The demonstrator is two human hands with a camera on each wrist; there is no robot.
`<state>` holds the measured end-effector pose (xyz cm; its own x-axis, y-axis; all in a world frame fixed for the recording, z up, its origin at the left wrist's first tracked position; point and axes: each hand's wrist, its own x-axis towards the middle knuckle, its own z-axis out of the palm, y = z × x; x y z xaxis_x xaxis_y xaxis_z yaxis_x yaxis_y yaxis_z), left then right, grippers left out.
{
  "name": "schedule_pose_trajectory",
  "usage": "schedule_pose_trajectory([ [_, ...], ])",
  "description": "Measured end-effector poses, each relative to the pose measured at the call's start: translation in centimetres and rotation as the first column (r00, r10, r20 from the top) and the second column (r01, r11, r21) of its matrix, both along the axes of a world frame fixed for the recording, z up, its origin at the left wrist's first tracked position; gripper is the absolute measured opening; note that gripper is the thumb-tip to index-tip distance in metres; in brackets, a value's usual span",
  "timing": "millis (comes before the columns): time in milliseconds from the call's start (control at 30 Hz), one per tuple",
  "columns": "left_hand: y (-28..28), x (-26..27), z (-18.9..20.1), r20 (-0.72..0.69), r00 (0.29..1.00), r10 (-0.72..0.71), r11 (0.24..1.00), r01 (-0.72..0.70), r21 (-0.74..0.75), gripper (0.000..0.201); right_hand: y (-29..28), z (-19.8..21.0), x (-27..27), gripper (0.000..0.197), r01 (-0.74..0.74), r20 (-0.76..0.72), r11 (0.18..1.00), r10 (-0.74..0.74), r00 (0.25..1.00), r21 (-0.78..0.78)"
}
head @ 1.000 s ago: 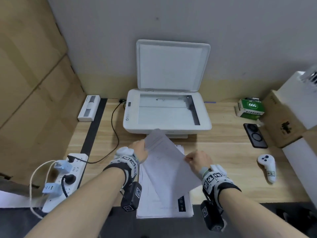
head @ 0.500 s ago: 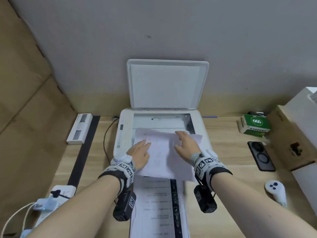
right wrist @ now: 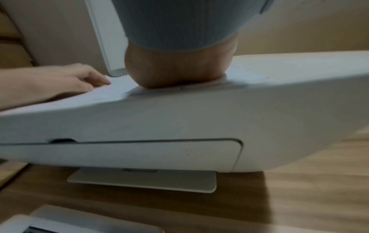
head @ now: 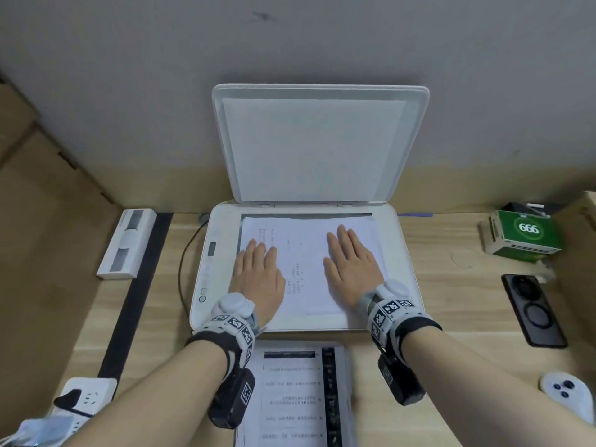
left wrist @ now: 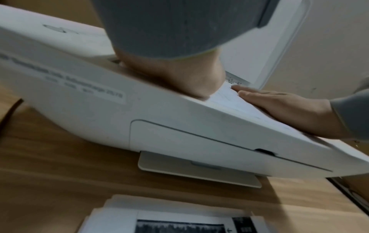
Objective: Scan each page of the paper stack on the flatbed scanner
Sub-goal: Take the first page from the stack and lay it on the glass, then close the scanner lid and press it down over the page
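From my remote seat, the print on the sheet (head: 309, 266) was too small to read, and both palms hid parts of it. The paper stack (head: 296, 395) ran off the near edge. In the left wrist view the strap covered most of the left hand (left wrist: 175, 75), and the label on the scanner (left wrist: 79, 88) front was blurred.
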<state>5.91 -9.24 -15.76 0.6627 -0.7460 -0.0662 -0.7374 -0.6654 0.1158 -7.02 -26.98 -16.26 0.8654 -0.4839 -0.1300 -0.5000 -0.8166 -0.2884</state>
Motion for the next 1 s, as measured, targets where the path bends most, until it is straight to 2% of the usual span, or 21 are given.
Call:
schedule_pose_trajectory([
  [133, 0.2, 0.6, -0.7, -0.022, 1.0, -0.014, 0.999, 0.012, -0.048, 0.07, 0.0, -0.5, 0.5, 0.061, 0.007, -0.008, 0.999, -0.008, 1.0, -0.046],
  [567, 0.0, 1.4, -1.0, 0.035, 0.999, -0.026, 0.998, 0.024, 0.065, 0.069, 0.3, -0.3, 1.1, 0.062, 0.02, 0.006, 0.999, -0.019, 1.0, -0.041],
  [700, -0.1, 1.1, -0.5, 0.01, 1.0, -0.02, 0.996, 0.019, 0.088, 0.069, 0.6, 0.1, 0.8, 0.062, 0.029, 0.019, 0.999, -0.029, 0.999, -0.029],
  [767, -0.3, 1.4, -0.2, -0.046, 0.999, -0.026, 0.994, 0.031, 0.101, 0.065, 0.1, 0.7, 0.7, 0.058, 0.046, 0.056, 0.999, -0.046, 0.997, -0.007],
  [867, -1.7, 3.0, 1.4, -0.158, 0.987, -0.01, 0.992, 0.03, 0.121, 0.055, -1.9, 2.6, 2.1, 0.044, 0.009, -0.017, 0.999, -0.01, 1.0, -0.044],
  [933, -2.3, 4.1, 4.2, -0.219, 0.975, 0.025, 0.994, -0.002, 0.106, 0.048, -2.7, 5.0, 2.8, 0.05, -0.026, -0.079, 0.999, 0.023, 0.997, -0.035],
  [1000, -3.5, 5.8, 8.0, -0.186, 0.982, 0.023, 0.999, -0.029, -0.027, 0.045, -3.8, 8.4, 3.9, 0.052, -0.023, -0.017, 0.998, 0.022, 1.0, -0.062],
])
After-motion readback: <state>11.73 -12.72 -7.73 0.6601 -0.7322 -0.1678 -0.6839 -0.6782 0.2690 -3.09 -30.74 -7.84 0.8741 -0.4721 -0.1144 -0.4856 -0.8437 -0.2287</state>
